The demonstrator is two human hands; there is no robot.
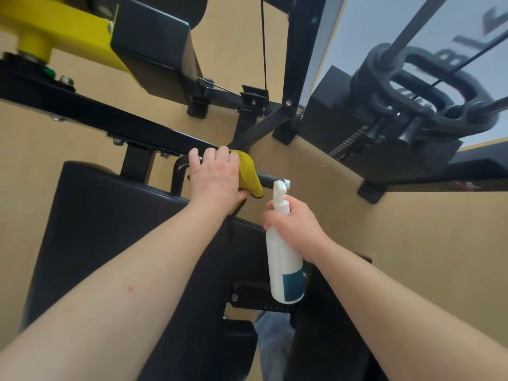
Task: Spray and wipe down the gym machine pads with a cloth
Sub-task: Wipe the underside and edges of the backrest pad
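Nearest the body, the right hand (297,229) curls round the neck of the white spray bottle (286,270), whose body hangs below that hand with the nozzle up, facing away from the body. Under the left forearm lies the big black pad (110,215). Further out, the left hand (214,180) clamps the yellow cloth (251,174) over the machine's black grip bar (270,179). My judgement is that wrapping the cloth fully round and twisting along the bar would clean it best, then folding to a fresh face for the pad.
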